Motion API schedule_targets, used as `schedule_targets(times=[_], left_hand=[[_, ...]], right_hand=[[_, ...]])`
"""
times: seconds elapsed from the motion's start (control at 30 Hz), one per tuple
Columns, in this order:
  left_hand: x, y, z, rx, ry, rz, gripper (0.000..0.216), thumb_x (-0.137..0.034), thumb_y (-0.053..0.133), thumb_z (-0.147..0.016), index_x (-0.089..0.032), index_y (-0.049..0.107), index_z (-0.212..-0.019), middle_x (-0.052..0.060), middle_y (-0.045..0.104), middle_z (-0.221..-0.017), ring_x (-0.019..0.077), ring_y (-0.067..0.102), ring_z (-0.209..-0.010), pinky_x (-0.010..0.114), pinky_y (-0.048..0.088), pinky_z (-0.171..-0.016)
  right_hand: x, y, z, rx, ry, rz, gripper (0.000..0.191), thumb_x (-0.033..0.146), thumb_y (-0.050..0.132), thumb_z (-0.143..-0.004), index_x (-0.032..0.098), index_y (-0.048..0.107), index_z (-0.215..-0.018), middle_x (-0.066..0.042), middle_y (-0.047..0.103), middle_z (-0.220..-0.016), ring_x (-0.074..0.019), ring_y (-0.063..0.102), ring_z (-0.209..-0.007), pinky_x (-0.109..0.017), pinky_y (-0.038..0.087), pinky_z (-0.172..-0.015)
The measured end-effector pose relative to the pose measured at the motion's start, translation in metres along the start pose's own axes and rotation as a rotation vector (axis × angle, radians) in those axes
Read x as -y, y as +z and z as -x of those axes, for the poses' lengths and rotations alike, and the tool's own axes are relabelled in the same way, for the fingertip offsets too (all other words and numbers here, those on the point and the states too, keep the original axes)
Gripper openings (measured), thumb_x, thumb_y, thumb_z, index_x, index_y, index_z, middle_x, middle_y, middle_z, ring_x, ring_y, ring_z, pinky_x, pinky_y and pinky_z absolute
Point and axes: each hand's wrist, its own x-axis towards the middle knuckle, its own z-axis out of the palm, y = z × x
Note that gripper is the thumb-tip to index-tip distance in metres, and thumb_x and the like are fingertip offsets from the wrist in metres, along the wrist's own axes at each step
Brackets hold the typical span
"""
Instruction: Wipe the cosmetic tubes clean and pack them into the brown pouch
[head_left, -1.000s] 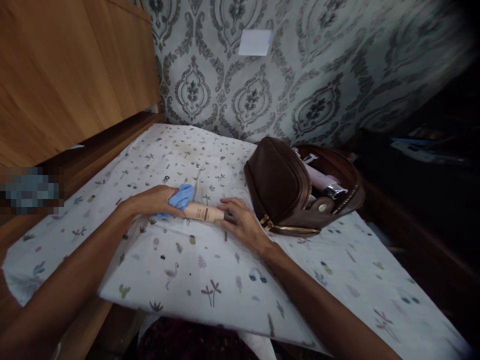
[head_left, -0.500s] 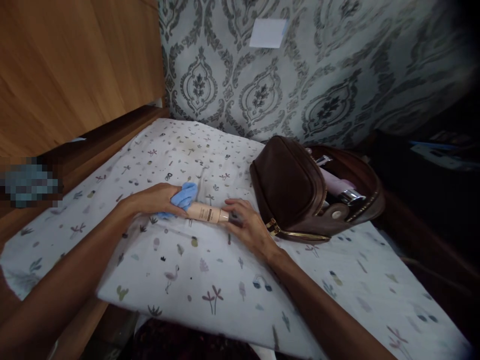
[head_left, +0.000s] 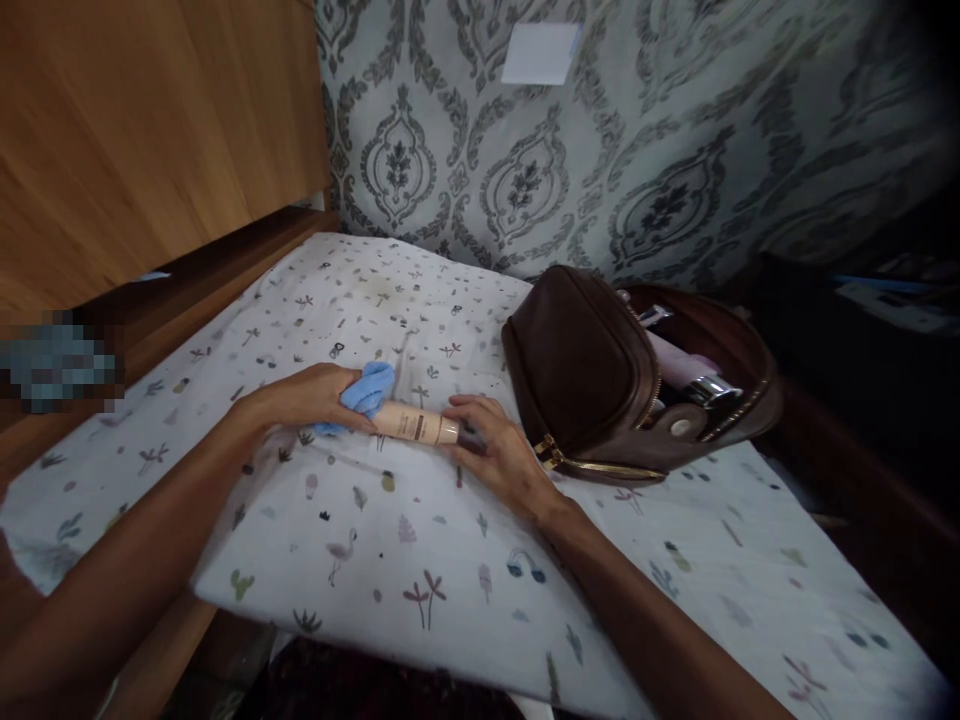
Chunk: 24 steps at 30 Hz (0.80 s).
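A beige cosmetic tube [head_left: 415, 424] with a dark cap lies across a white patterned sheet [head_left: 390, 540]. My left hand [head_left: 304, 397] is closed on a blue cloth [head_left: 365, 391] and presses it against the tube's left end. My right hand [head_left: 499, 452] grips the tube at its capped right end, fingers curled over it. Just right of that hand sits an open brown zip pouch [head_left: 592, 375] with a pink bottle [head_left: 679, 363] and silver-capped items inside.
A wooden panel [head_left: 150, 130] and a dark wooden ledge [head_left: 225, 270] run along the left. Patterned wallpaper [head_left: 600, 150] with a white note [head_left: 540, 52] stands behind. Dark clutter fills the right side beyond the sheet.
The view has shifted slightly, so the pouch sits further right in frame. Both hands stay on the tube and cloth with almost no movement.
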Motion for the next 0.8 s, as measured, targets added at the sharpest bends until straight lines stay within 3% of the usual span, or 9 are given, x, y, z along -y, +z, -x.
schedule_targets(times=[0.17, 0.3, 0.37, 0.43, 0.6, 0.7, 0.8], left_hand=[[0.0011, 0.0005, -0.0008, -0.001, 0.001, -0.013, 0.048, -0.064, 0.069, -0.066, -0.02, 0.055, -0.078, 0.001, 0.061, -0.078, 0.0184, 0.057, -0.072, 0.027, 0.038, -0.06], [0.0037, 0.0012, -0.0014, 0.004, 0.006, 0.0, 0.047, -0.064, 0.07, -0.067, -0.02, 0.055, -0.08, 0.001, 0.062, -0.08, 0.0181, 0.058, -0.073, 0.027, 0.039, -0.061], [0.0043, 0.0012, -0.0016, 0.002, 0.009, 0.002, 0.047, -0.063, 0.07, -0.066, -0.02, 0.056, -0.08, 0.0, 0.062, -0.08, 0.0179, 0.057, -0.073, 0.027, 0.039, -0.061], [0.0039, 0.001, -0.0016, 0.0, 0.016, 0.003, 0.047, -0.063, 0.07, -0.066, -0.02, 0.057, -0.08, 0.0, 0.062, -0.079, 0.0176, 0.057, -0.072, 0.027, 0.039, -0.06], [0.0024, 0.0006, -0.0013, 0.008, -0.004, -0.002, 0.048, -0.065, 0.069, -0.066, -0.02, 0.057, -0.08, 0.0, 0.061, -0.079, 0.0179, 0.057, -0.072, 0.027, 0.038, -0.06], [0.0044, 0.0014, -0.0016, 0.018, -0.004, -0.002, 0.049, -0.066, 0.069, -0.067, -0.02, 0.056, -0.08, 0.001, 0.061, -0.079, 0.0182, 0.057, -0.072, 0.027, 0.038, -0.06], [0.0064, 0.0012, -0.001, 0.023, 0.009, -0.007, 0.05, -0.068, 0.067, -0.068, -0.021, 0.055, -0.08, 0.001, 0.062, -0.081, 0.0187, 0.058, -0.073, 0.027, 0.038, -0.061]], right_hand=[[-0.0019, 0.003, 0.0034, 0.007, 0.078, -0.022, 0.064, 0.033, 0.075, -0.079, 0.024, 0.045, -0.135, -0.013, 0.054, -0.131, -0.028, 0.055, -0.121, -0.05, 0.047, -0.103], [-0.0042, 0.0022, 0.0022, 0.014, -0.005, 0.013, 0.032, 0.034, 0.057, -0.093, 0.021, 0.06, -0.123, -0.014, 0.057, -0.129, -0.0289, 0.052, -0.125, -0.051, 0.044, -0.107], [-0.0045, 0.0019, 0.0014, 0.005, -0.013, 0.004, 0.024, 0.03, 0.057, -0.093, 0.023, 0.064, -0.114, -0.012, 0.06, -0.124, -0.0278, 0.056, -0.12, -0.049, 0.047, -0.103], [-0.0044, 0.003, 0.0018, -0.017, 0.019, -0.019, 0.027, 0.026, 0.065, -0.086, 0.024, 0.063, -0.113, -0.01, 0.061, -0.121, -0.0267, 0.059, -0.114, -0.047, 0.049, -0.1], [-0.0037, 0.0084, 0.0069, -0.051, 0.106, -0.023, 0.062, 0.034, 0.074, -0.079, 0.023, 0.049, -0.135, -0.012, 0.057, -0.13, -0.0283, 0.057, -0.119, -0.049, 0.047, -0.103], [-0.0031, 0.0075, 0.0094, -0.038, 0.052, -0.025, 0.044, 0.04, 0.061, -0.091, 0.022, 0.055, -0.13, -0.014, 0.056, -0.133, -0.0294, 0.052, -0.126, -0.051, 0.043, -0.107], [-0.002, 0.0051, 0.01, -0.038, 0.036, -0.066, 0.029, 0.035, 0.055, -0.094, 0.024, 0.061, -0.121, -0.012, 0.061, -0.124, -0.0275, 0.056, -0.119, -0.048, 0.047, -0.102]])
